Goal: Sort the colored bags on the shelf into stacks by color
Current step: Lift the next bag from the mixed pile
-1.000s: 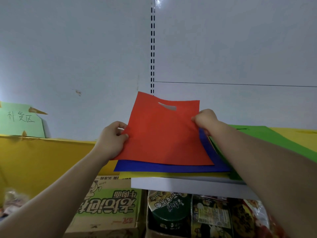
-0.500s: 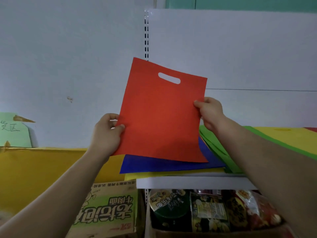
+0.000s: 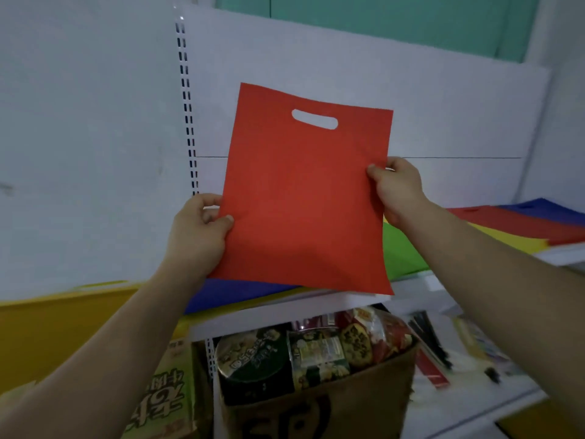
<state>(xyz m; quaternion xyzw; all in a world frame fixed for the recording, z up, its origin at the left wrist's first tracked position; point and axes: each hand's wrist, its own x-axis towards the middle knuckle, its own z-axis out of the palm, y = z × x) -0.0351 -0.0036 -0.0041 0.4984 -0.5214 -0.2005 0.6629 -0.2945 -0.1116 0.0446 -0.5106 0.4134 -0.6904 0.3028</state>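
Red bag (image 3: 304,198) held upright above shelf (image 3: 285,315), clear of blue bag (image 3: 234,291) and green bag (image 3: 400,251) lying below. L hand (image 3: 198,236) pinches its left edge, thumb in front; R hand (image 3: 397,188) pinches right edge likewise. More bags (image 3: 519,223) stacked far right.

Free space abv shelf (image 3: 272,315); back panel (image 3: 443,122) behind.

Red bag (image 3: 304,198) above blue bag (image 3: 228,293) and green bag (image 3: 402,251).
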